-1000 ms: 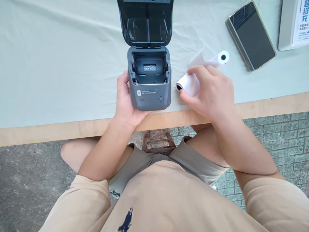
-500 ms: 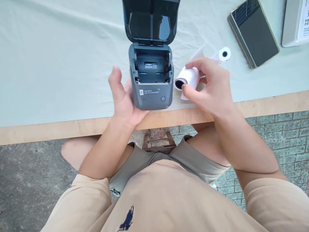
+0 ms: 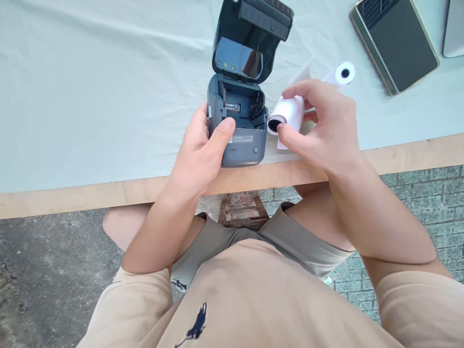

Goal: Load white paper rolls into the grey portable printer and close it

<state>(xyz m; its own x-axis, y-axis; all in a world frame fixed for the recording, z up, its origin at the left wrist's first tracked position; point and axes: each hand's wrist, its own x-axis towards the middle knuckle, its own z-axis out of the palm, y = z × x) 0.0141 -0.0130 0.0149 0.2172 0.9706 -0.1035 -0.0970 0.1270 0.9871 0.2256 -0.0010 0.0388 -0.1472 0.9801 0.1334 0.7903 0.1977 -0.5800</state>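
A dark grey label printer (image 3: 242, 145) has its lid (image 3: 241, 58) flipped up, and its inner bay holds no roll. My left hand (image 3: 203, 152) grips the printer's left side, the thumb laid over the front edge of the bay. Just right of the printer, my right hand (image 3: 322, 123) pinches a white paper roll (image 3: 293, 112) between thumb and fingers; its dark core end faces the printer. Behind that hand a second, smaller white roll (image 3: 345, 73) lies on the cloth, with a strip of paper near it.
A dark-screened phone or tablet (image 3: 402, 43) lies at the upper right, with part of a grey device (image 3: 455, 31) beyond it. Pale cloth covers the table (image 3: 90, 96), whose wooden front edge (image 3: 90, 191) runs before my lap. A wooden stool (image 3: 242, 215) shows below.
My left thumb has closed over the printer's front, and the printer is turned and tilted, its lid now showing the roller side. The right hand keeps its hold on the paper roll.
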